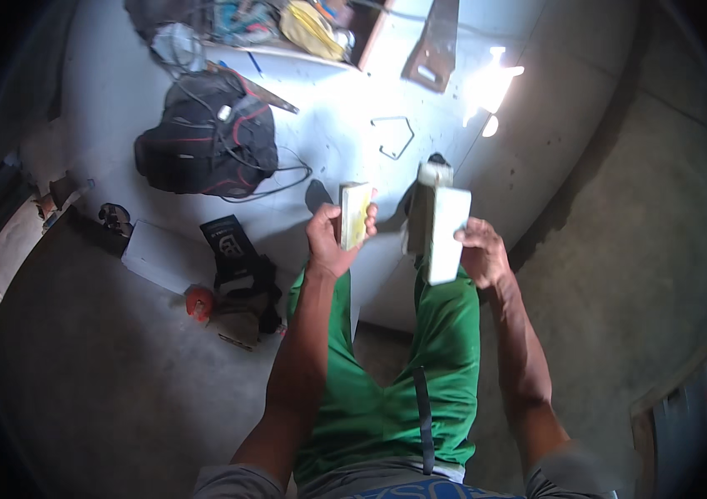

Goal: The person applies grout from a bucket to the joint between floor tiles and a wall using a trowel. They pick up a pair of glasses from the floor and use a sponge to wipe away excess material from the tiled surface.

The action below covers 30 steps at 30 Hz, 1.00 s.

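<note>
The left hand (332, 248) has its fingers closed around a yellowish block (355, 218); the right hand (486, 254) grips a white block (448, 237) — both apart, near the green trousers (446, 337), neither set down. What remains cannot be told.

Pale block (355, 216) partly hides left hand (335, 243); bright patch (491, 87), possibly sunlight, blurred.

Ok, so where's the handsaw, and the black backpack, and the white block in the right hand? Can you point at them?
Handsaw (439, 46): head view, on its blade.
Black backpack (202, 131): head view, middle of its fabric body.
White block (448, 237): head view, middle of its broad face.
</note>
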Available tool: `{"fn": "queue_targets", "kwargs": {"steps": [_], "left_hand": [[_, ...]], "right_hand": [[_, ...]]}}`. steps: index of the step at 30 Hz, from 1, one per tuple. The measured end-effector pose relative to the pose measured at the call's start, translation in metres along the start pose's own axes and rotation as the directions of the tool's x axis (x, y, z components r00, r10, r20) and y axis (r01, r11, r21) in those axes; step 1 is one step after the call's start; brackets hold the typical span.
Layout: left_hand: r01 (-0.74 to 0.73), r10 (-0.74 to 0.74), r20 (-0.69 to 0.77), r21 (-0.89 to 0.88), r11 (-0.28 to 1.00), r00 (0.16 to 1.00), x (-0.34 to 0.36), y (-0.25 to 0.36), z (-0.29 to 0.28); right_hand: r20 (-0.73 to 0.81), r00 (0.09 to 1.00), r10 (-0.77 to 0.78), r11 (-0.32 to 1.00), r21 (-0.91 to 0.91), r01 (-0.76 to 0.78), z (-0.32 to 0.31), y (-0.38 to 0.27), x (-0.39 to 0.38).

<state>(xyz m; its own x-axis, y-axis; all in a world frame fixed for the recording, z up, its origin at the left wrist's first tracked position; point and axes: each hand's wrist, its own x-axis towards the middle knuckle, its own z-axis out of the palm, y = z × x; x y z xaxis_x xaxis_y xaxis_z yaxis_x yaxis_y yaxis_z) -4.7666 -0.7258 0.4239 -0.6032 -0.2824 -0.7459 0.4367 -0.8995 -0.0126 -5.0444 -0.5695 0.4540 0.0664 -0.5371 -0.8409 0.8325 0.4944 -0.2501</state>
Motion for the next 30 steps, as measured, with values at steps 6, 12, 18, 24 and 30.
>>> {"fn": "queue_targets", "kwargs": {"steps": [6,12,18,24,30], "left_hand": [[-0.065,0.066,-0.001,0.189,0.98,0.998,-0.138,0.018,0.082],[-0.086,0.1,-0.078,0.166,0.982,0.992,-0.296,0.046,0.079],[-0.662,0.672,0.57,0.733,-0.155,0.474,-0.402,0.063,0.02],[-0.598,0.594,0.114,0.301,0.743,0.796,-0.485,0.072,0.009],[-0.791,0.719,-0.416,-0.003,0.612,0.557,-0.52,0.056,-0.1]], "right_hand": [[0.095,0.995,0.003,0.982,0.187,-0.021,0.115,0.01,-0.135],[0.216,0.966,-0.145,0.986,0.116,0.122,0.2,0.107,-0.164],[0.314,0.948,0.06,0.992,-0.125,-0.021,0.357,0.103,-0.213],[0.386,0.848,0.363,0.842,-0.526,-0.121,0.442,0.116,-0.21],[0.34,0.873,0.349,0.827,-0.55,-0.116,0.508,0.125,-0.199]]}}
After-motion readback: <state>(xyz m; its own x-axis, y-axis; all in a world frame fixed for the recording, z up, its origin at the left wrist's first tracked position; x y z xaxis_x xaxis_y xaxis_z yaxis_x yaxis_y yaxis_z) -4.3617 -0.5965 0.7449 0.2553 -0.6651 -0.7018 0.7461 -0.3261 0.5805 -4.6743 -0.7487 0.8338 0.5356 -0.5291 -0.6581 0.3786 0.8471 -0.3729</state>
